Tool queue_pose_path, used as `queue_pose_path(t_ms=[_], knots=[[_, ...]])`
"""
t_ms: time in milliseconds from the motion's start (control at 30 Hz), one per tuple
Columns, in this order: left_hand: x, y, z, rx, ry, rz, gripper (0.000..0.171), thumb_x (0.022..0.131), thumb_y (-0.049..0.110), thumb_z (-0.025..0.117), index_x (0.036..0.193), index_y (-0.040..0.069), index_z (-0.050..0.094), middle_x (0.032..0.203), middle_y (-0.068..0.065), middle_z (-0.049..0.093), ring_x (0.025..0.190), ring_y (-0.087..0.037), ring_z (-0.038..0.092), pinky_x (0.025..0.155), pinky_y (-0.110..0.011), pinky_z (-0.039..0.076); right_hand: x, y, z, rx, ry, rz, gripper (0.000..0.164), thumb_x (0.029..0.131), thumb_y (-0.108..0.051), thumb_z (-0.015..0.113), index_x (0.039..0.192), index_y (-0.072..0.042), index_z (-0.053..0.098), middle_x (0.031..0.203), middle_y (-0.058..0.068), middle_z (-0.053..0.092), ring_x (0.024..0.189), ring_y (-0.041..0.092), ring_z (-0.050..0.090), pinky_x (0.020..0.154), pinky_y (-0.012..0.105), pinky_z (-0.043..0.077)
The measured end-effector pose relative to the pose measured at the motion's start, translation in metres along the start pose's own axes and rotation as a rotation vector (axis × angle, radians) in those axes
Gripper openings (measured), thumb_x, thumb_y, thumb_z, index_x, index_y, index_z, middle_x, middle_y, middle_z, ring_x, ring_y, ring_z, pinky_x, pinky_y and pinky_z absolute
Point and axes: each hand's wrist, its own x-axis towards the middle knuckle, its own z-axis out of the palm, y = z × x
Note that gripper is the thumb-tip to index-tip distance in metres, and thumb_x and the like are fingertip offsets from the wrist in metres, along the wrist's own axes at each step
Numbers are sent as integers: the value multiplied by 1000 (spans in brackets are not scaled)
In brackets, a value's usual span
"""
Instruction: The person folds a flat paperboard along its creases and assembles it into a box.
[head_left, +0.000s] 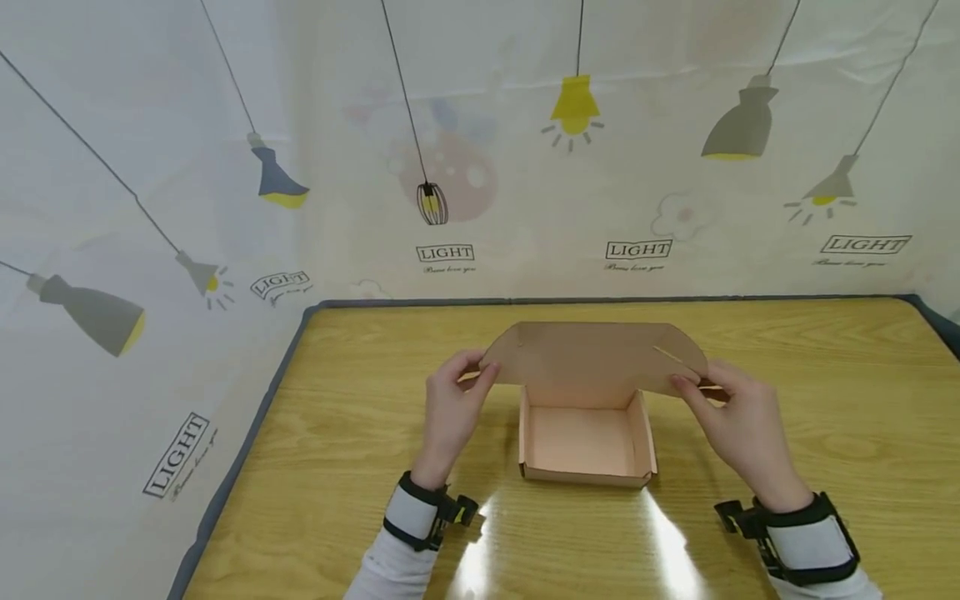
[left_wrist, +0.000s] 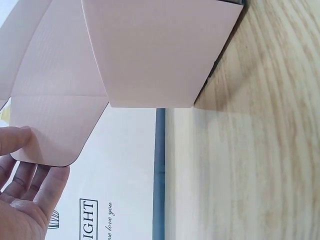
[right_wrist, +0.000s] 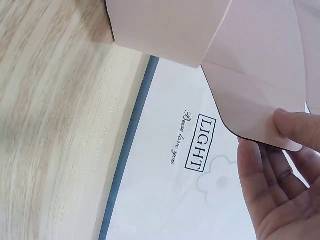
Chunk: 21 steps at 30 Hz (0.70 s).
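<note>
Box (head_left: 581, 437), btwn hands (head_left: 450, 408) (head_left: 746, 421), lid (head_left: 585, 354) up (L+R pinch)

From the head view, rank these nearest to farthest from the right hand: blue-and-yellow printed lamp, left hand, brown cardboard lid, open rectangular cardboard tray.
1. Cardboard lid: right end pinched by the right hand.
2. Cardboard tray: below the lid, left of that hand.
3. Left hand: at the lid's left end.
4. Printed lamp: beyond the left hand, farther left.

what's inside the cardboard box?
Bare floor and side walls; no contents visible. The inner face of the front wall and anything behind the raised flap are covered.
</note>
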Motion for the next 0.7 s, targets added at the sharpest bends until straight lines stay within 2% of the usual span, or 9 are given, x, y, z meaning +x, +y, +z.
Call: queue_pose_path(t_ms=[100,200,267,333,533,700], knots=[[1,1,1,-24,0,-5,16,95,14,71,107,4,76,103,-15,75,97,-27,70,81,-35,63,-1,-2,0,-4,14,2,9,85,0,79,89,-7,77,85,10,74,80,-4,65,70,-3,45],[1,1,2,-27,4,-12,14,95,14,72,104,4,76,101,-14,74,96,-25,70,78,-29,63,-1,-5,2,9,28,-4,7,85,0,79,91,-4,77,86,12,74,83,-14,60,70,-3,45],[1,2,3,-22,9,-15,12,95,14,72,101,5,76,99,-14,74,95,-25,70,76,-28,63,-1,-7,3,26,33,-4,6,86,-2,79,91,-2,78,89,14,76,88,-23,51,69,-3,45],[0,2,4,-17,15,-10,12,95,15,72,101,5,76,98,-13,74,94,-24,70,73,-26,62,-2,-10,4,42,34,-3,4,87,-3,78,91,0,78,91,16,76,90,-27,47,68,-4,44],[-5,7,10,-12,-2,8,17,96,18,71,107,6,76,103,-12,75,97,-26,71,67,-20,59,-3,-17,8,64,27,-5,5,87,-2,77,92,0,79,89,14,76,84,-24,50,64,-1,47],[-8,12,14,-23,-24,-17,18,95,15,72,108,3,75,106,-13,74,101,-28,70,65,-19,59,-4,-20,11,51,38,-10,6,87,0,77,92,0,79,86,12,75,81,-22,51,62,0,47]])
